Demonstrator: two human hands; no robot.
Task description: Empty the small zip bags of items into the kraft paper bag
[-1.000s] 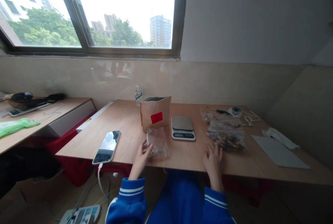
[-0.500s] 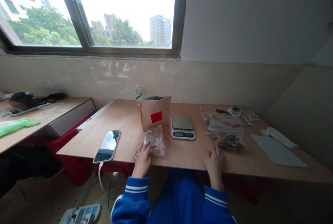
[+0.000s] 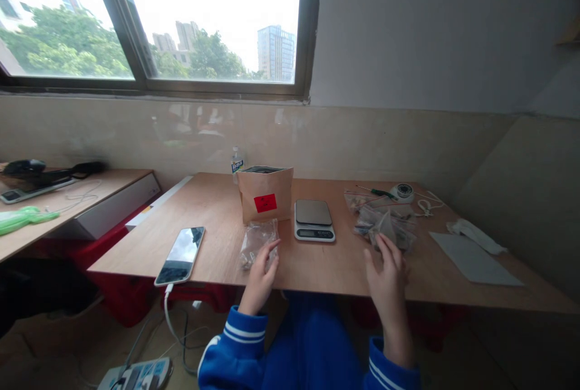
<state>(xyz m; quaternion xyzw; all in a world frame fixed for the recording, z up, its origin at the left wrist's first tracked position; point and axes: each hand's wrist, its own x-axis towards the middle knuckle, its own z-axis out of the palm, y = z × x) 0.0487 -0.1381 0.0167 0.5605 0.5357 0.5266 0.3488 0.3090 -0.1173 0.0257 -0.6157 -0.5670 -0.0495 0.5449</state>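
Two bare hands at the desk's (image 3: 217, 208) near edge. Left hand (image 3: 261, 272): fingers loosely spread, tips resting on a clear plastic bag (image 3: 257, 239) lying flat just behind that edge, in front of a brown paper pouch (image 3: 265, 195). Right hand (image 3: 387, 269): raised, fingers pinching a small bag (image 3: 383, 227) above the bag pile (image 3: 385, 221) toward the desk's right side. Scale (image 3: 313, 220) between pouch and pile; phone (image 3: 180, 247) near the left corner.

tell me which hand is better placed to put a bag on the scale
Probably the left: left hand already rests on the clear bag, just left of the scale. Right hand is lifted by the filled bags.
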